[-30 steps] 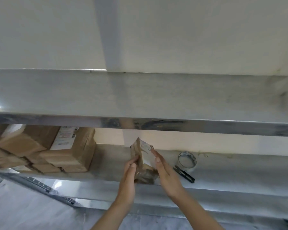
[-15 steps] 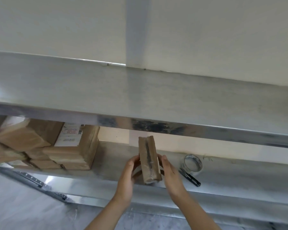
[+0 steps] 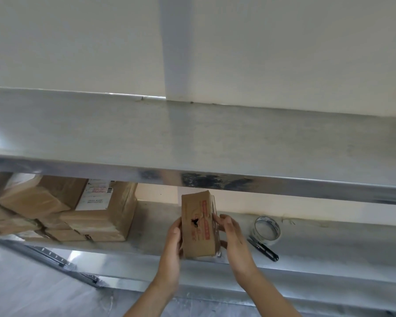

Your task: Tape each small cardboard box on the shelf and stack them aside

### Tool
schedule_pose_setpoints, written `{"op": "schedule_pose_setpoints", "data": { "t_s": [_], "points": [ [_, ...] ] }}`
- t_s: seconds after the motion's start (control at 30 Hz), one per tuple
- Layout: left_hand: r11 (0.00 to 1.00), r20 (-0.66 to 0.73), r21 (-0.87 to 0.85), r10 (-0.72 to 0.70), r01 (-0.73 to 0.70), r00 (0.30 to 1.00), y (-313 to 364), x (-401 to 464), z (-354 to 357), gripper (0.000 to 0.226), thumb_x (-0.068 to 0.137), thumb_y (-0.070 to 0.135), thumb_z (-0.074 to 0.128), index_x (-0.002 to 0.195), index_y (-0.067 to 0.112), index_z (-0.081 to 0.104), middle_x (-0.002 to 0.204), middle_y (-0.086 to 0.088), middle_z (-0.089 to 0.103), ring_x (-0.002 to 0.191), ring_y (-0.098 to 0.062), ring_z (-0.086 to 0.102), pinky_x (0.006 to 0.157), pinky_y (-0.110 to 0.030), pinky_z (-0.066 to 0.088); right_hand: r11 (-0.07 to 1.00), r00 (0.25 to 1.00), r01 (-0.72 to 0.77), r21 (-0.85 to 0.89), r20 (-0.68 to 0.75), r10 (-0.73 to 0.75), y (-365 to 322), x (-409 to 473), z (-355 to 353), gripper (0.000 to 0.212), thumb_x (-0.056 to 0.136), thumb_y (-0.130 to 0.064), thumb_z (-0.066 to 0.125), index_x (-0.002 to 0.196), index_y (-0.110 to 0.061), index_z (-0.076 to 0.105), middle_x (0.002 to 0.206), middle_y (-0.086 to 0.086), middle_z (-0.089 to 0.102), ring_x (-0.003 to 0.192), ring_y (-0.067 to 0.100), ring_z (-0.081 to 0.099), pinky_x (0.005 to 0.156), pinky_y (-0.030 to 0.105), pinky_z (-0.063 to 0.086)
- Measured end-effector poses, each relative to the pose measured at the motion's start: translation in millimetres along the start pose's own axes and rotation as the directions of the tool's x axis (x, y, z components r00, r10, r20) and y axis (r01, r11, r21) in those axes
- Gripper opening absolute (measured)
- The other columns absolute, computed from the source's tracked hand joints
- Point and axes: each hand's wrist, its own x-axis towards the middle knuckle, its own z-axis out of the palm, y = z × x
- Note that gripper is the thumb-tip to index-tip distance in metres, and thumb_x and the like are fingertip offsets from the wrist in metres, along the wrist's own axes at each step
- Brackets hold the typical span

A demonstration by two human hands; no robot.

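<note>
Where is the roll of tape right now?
In the head view the roll of tape lies on the lower shelf, right of the right hand and the held box, with the small scissors in front of it.

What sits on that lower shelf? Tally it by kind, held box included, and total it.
Held small cardboard box, gripped between left hand and right hand: 1
Stacked cardboard boxes: at least 5, pile cut off at left
Tape roll: 1
Black snips: 1
Total: at least 8
</note>
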Motion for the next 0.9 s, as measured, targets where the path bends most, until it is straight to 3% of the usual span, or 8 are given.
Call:
{"op": "schedule_pose_setpoints", "data": {
  "t_s": [0.2,0.3,0.43,0.57,0.73,0.77,0.83,0.9],
  "points": [
    [0.996,-0.001,0.043,-0.074,0.074,0.997,-4.3,0.4,-0.8,0.041,0.109,0.038,0.023,0.135,0.038,0.055,0.126,0.018,0.068,0.119,0.000,0.060,0.090,-0.034,0.047,0.996,0.995,-0.083,-0.035,0.048,0.085,-1.2,0.2,-5.7,0.051,0.098,-0.066,0.025,0.123,-0.044,0.064,0.123,-0.014,0.068,0.112,0.002,0.063,0.108,0.041,0.046],
    [0.991,-0.001,0.081,-0.107,0.107,0.994,-9.7,2.4,-4.0,0.042,0.108,0.042,0.023,0.136,0.040,0.054,0.127,0.020,0.066,0.119,0.002,0.059,0.094,-0.037,0.048,0.993,0.992,-0.099,-0.068,0.068,0.104,2.1,-0.7,-8.0,0.051,0.097,-0.067,0.025,0.126,-0.046,0.062,0.125,-0.016,0.066,0.116,0.004,0.060,0.111,0.041,0.042],
    [0.982,0.014,0.113,-0.157,0.154,0.988,-17.0,6.8,-5.7,0.039,0.110,0.040,0.025,0.134,0.040,0.056,0.123,0.020,0.069,0.113,0.003,0.063,0.099,-0.037,0.049,0.976,0.979,-0.153,-0.152,0.115,0.171,8.0,4.6,-8.8,0.045,0.098,-0.067,0.023,0.111,-0.052,0.063,0.121,-0.017,0.066,0.119,0.010,0.060,0.109,0.039,0.043],
    [0.960,0.014,0.136,-0.248,0.244,0.969,-25.2,15.5,-3.8,0.036,0.110,0.037,0.028,0.128,0.035,0.060,0.117,0.014,0.073,0.106,-0.003,0.068,0.092,-0.033,0.049,0.950,0.943,-0.256,-0.180,0.170,0.286,9.4,17.9,-11.1,0.050,0.103,-0.061,0.021,0.099,-0.041,0.066,0.106,-0.012,0.069,0.103,0.009,0.064,0.083,0.026,0.050],
    [0.943,-0.002,0.182,-0.284,0.280,0.959,-28.8,19.1,3.4,0.039,0.109,0.043,0.027,0.122,0.035,0.063,0.109,0.015,0.075,0.106,-0.006,0.069,0.098,-0.037,0.049,0.926,0.919,-0.286,-0.247,0.203,0.338,18.9,26.1,-19.8,0.066,0.100,-0.068,0.023,0.110,-0.026,0.073,0.115,0.000,0.073,0.110,0.017,0.066,0.103,0.040,0.049],
    [0.939,-0.010,0.199,-0.286,0.282,0.958,-29.2,19.3,1.9,0.040,0.109,0.046,0.028,0.124,0.033,0.063,0.112,0.014,0.075,0.110,-0.008,0.068,0.101,-0.039,0.049,0.919,0.929,-0.264,-0.292,0.178,0.324,16.9,25.6,-25.1,0.065,0.100,-0.065,0.027,0.117,-0.020,0.070,0.120,0.004,0.071,0.112,0.020,0.065,0.104,0.039,0.047],
    [0.931,-0.031,0.243,-0.273,0.272,0.962,-30.7,19.7,-4.0,0.046,0.105,0.057,0.030,0.134,0.032,0.056,0.131,0.012,0.067,0.124,-0.011,0.060,0.112,-0.044,0.042,0.902,0.975,-0.169,-0.398,0.063,0.211,14.2,29.1,-48.0,0.044,0.105,-0.041,0.039,0.131,-0.014,0.063,0.133,0.004,0.064,0.119,0.019,0.060,0.105,0.029,0.041],
    [0.926,-0.112,0.298,-0.207,0.232,0.972,-31.1,20.6,-12.6,0.048,0.105,0.056,0.032,0.146,0.035,0.043,0.147,0.013,0.048,0.139,-0.011,0.044,0.120,-0.043,0.030,0.783,0.999,-0.040,-0.621,-0.038,0.021,13.5,34.9,-84.1,0.037,0.099,-0.013,0.048,0.135,-0.015,0.059,0.140,0.002,0.058,0.127,0.017,0.052,0.103,0.023,0.035]
  ]
}}
